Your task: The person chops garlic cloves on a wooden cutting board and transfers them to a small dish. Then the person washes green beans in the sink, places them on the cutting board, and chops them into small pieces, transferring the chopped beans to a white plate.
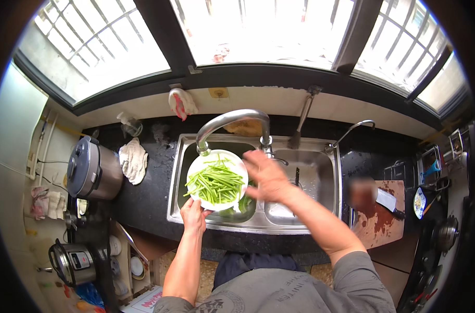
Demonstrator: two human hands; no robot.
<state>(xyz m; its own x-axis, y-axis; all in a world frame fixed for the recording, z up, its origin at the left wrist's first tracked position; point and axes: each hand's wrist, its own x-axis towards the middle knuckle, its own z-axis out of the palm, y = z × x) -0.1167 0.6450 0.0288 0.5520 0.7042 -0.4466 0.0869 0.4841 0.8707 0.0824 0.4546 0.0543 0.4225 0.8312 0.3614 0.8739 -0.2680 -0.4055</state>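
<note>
A white plate [240,163] heaped with cut green vegetable stems [218,180] is over the left basin of the steel double sink [261,229]. My left hand [194,215] grips the plate's near edge. Beside the plate's right rim is my right hand [266,176], fingers spread and blurred; whether it touches the rim I cannot tell. The curved spout of the chrome faucet [233,116] ends just above the plate's far rim. Below the plate, more greens [245,203] show in the left basin, partly hidden.
At right, a cleaver [386,200] lies on a stained cutting board [382,231], near a blurred item. A small faucet [352,131] stands at the sink's right corner. On the left are a large electric cooker [108,168] and a crumpled cloth [133,160].
</note>
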